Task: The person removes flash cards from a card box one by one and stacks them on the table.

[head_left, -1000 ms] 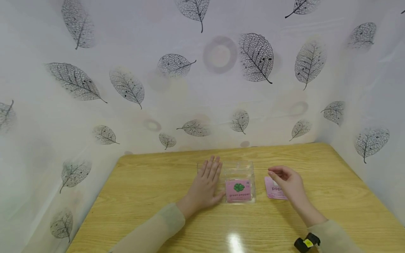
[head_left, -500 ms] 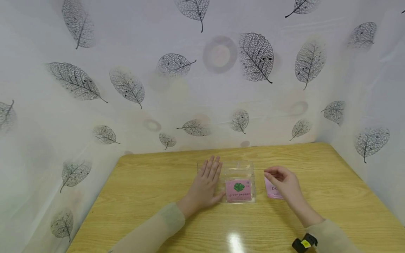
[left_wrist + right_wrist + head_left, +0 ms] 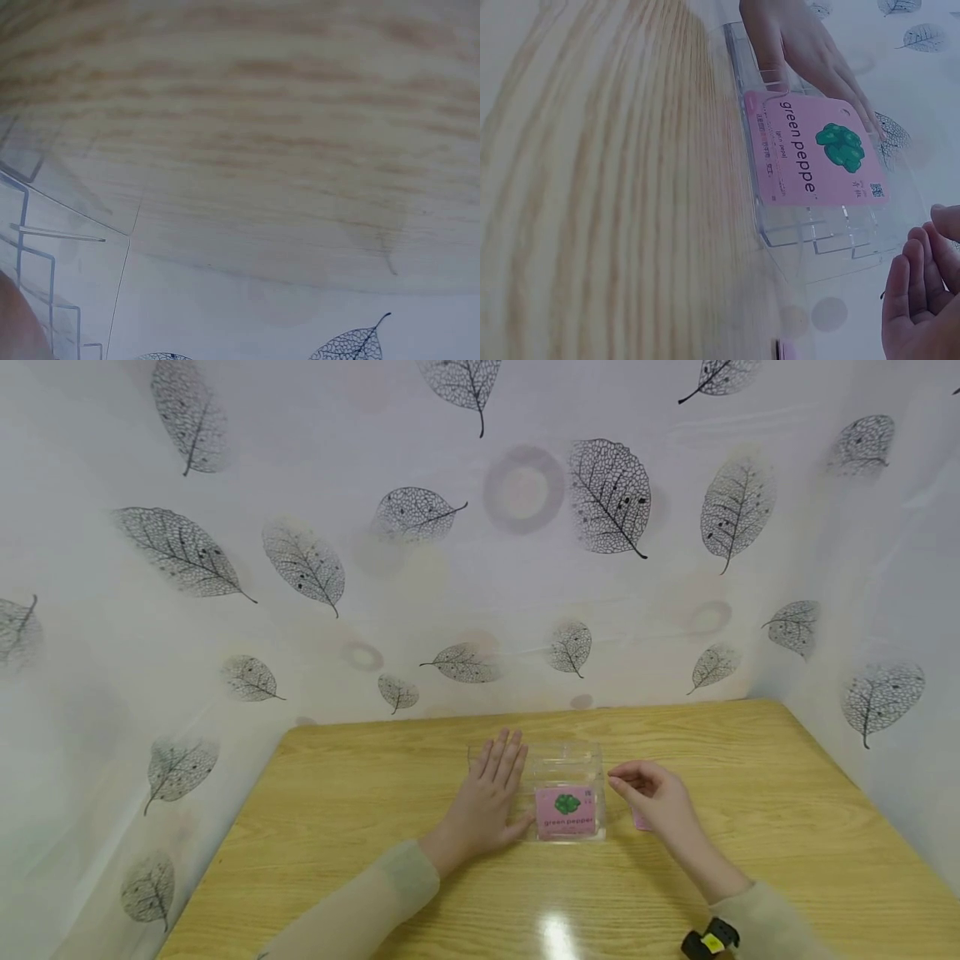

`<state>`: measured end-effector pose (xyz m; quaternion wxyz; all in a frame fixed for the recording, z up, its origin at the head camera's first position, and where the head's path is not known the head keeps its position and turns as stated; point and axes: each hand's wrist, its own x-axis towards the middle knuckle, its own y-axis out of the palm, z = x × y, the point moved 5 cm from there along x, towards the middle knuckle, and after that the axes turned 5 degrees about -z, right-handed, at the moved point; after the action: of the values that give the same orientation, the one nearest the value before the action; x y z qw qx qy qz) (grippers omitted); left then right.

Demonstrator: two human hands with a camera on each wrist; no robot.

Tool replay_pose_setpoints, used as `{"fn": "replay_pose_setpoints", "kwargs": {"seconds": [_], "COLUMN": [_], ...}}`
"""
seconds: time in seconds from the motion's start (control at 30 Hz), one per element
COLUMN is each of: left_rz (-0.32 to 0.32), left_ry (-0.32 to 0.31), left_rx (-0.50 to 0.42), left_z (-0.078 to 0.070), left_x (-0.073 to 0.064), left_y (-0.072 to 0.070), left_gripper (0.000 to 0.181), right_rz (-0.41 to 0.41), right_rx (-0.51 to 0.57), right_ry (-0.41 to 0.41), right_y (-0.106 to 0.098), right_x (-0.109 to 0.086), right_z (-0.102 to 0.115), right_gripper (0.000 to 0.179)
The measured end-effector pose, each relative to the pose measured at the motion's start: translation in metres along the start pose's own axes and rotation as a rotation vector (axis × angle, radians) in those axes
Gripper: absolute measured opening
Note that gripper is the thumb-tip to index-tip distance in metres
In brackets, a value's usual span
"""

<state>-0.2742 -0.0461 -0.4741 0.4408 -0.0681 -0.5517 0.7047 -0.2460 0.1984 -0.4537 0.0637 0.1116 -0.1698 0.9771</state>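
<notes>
A clear plastic stepped stand (image 3: 566,770) lies on the wooden table, and a pink card (image 3: 566,814) printed "green pepper" with a green vegetable leans in its front tier. My left hand (image 3: 487,797) rests on the stand's left part with the fingers straight, the thumb near the card's left edge. Just right of the stand, my right hand (image 3: 656,793) hovers with its fingers loosely curved. No object shows between its fingers (image 3: 919,277) in the right wrist view. Mostly hidden beneath this hand is another pink card (image 3: 640,819) on the table.
A pale curtain (image 3: 360,427) printed with dark leaves hangs behind and beside the table (image 3: 337,793). The right forearm wears a black strap (image 3: 711,938) with a yellow patch. In the left wrist view the stand's clear steps (image 3: 37,255) show at the left edge.
My right hand has moved left toward the stand and now covers most of the other pink card, whose lettering was visible before. My left hand and the stand have stayed put.
</notes>
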Motion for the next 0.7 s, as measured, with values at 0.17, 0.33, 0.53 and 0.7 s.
{"fn": "replay_pose_setpoints", "kwargs": {"seconds": [0.17,0.33,0.53,0.7], "left_rz": [0.004,0.002,-0.006,-0.004], "left_ry": [0.0,0.0,-0.006,-0.008], "left_rx": [-0.003,0.009,0.008,0.006], "left_z": [0.0,0.0,-0.001,-0.001], "left_x": [0.0,0.0,0.0,0.0], "left_y": [0.002,0.004,0.003,0.003], "left_gripper": [0.097,0.097,0.097,0.097], "right_rz": [0.023,0.036,0.067,0.074], "right_rx": [-0.038,-0.087,-0.066,-0.052], "right_ry": [0.004,0.027,0.053,0.065], "right_y": [0.006,0.009,0.013,0.016], "right_x": [-0.001,-0.002,-0.003,-0.004], "right_z": [-0.002,-0.007,-0.009,-0.012], "right_gripper": [0.021,0.02,0.019,0.018]}}
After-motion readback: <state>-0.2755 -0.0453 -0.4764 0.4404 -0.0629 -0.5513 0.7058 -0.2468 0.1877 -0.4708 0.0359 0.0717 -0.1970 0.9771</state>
